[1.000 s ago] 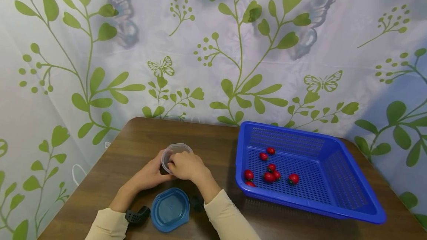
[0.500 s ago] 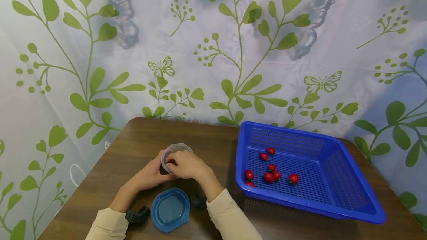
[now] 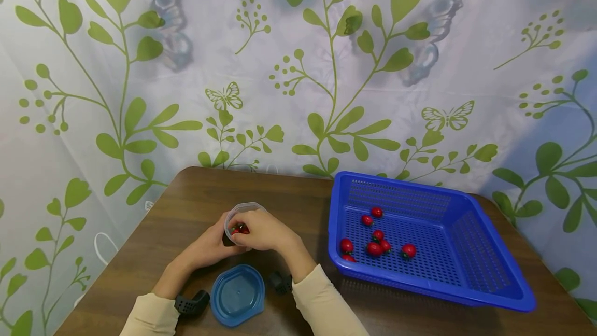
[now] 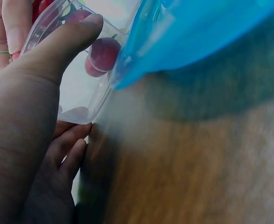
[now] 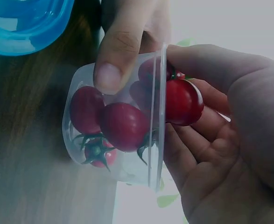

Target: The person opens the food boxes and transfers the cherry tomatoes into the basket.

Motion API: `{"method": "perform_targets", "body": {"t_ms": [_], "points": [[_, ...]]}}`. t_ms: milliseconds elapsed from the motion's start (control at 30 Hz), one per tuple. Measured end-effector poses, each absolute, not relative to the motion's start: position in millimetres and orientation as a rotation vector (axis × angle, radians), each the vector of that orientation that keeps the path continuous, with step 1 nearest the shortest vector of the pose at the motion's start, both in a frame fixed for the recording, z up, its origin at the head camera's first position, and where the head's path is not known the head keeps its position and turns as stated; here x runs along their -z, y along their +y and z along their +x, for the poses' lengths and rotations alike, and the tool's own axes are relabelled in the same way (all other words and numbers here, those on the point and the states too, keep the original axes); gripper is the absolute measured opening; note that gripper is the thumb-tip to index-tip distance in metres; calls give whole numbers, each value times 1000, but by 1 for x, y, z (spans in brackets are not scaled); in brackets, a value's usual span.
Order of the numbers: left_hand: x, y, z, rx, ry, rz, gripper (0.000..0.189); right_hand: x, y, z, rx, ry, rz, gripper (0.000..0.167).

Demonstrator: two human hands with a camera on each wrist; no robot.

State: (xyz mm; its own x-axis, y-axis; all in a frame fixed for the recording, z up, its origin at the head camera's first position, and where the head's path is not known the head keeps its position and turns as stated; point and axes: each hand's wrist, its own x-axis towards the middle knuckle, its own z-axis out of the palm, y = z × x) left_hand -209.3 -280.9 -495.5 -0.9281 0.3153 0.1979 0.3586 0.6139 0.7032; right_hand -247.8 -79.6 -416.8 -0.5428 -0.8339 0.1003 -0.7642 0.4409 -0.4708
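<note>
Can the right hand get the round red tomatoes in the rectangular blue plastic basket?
Probably yes: the round red tomatoes lie uncovered in the open-topped rectangular blue plastic basket. But the right hand is busy at the small clear plastic container, so it would need freeing first.

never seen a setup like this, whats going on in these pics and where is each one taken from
There is no machine here, just a person's bare left hand and bare right hand. The wide picture comes from a camera worn on the head; the two close ones come from cameras worn on the wrists. On the brown wooden table lie a rounded blue plastic lid and a large blue perforated plastic basket with small round red tomatoes in it. The left hand holds a clear plastic tub with more tomatoes inside; the right hand holds one tomato at the tub's mouth.
</note>
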Motion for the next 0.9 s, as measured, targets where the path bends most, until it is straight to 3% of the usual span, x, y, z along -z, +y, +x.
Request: {"method": "perform_targets", "body": {"t_ms": [900], "points": [[497, -280, -210, 1302, -2774, -558, 91, 400, -68, -237, 844, 2619, -1293, 23]]}}
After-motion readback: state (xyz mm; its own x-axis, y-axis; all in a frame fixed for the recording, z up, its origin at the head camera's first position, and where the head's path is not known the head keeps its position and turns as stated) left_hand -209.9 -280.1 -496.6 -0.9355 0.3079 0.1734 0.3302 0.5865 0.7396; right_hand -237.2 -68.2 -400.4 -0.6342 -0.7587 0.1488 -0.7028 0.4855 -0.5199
